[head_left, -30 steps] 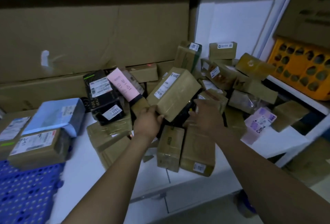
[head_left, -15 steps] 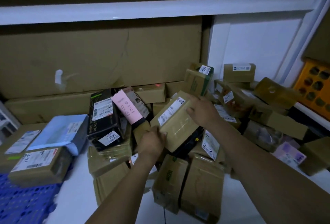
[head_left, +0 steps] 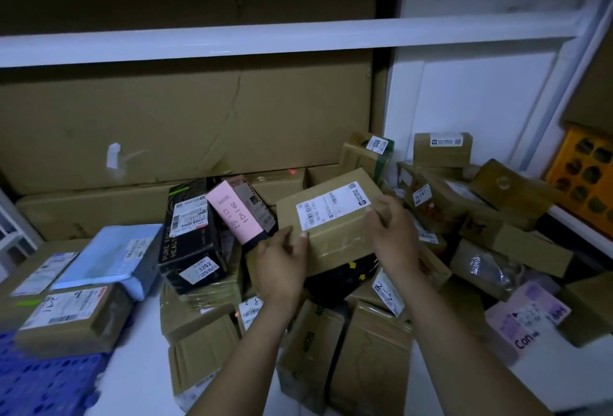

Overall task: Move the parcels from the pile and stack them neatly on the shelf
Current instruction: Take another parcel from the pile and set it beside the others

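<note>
A brown parcel (head_left: 335,226) was held tilted between both hands: its near-left corner was clasped by the left hand (head_left: 282,266), its right edge by the right hand (head_left: 393,240). The pile (head_left: 374,342) was seen directly beneath the grip, a pink box (head_left: 237,213) just left.

Dim throughout, bluish cast; brightest patches are the white shelf edge (head_left: 298,39) and the wall (head_left: 481,90) at right; recess at upper left nearly black; small glare spots on a plastic-wrapped parcel (head_left: 481,266); straight lines bow toward the frame edges; corners soft; most label print unreadable.
</note>
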